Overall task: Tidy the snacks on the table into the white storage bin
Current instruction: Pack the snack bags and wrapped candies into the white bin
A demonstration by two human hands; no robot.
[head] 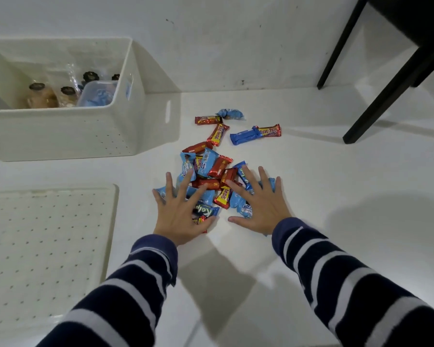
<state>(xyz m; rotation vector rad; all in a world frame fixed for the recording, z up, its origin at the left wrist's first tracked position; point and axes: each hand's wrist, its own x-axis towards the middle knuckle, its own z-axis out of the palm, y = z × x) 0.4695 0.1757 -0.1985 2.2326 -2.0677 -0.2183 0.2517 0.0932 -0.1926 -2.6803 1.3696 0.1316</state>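
Both hands lie flat, fingers spread, on the near part of a pile of small foil-wrapped snack packets (212, 172) in red, blue and yellow, on the white table top (311, 176). The left hand (179, 212) covers light-blue packets and a dark packet with blue lettering (205, 211), which shows beside its thumb. The right hand (259, 206) rests on light-blue packets at the pile's right edge, thumb extended toward the left hand. Neither hand grips a packet. Both arms wear navy sleeves with white stripes (336, 271).

Beyond the pile, separate packets lie apart on the table: a red bar (208, 119) touching a light-blue twisted packet (230, 113), a red-and-yellow bar (218, 134), and a dark-blue bar (244, 137) overlapping a red-and-yellow bar (269, 131).

The white perforated plastic storage bin (68, 136) stands at the far left, well apart from the hands. It contains black-capped bottles (39, 95) and a clear plastic tub with blue contents (98, 93). The bin's white perforated lid (40, 244) lies flat near the left forearm. Black furniture legs (391, 91) stand at the far right.
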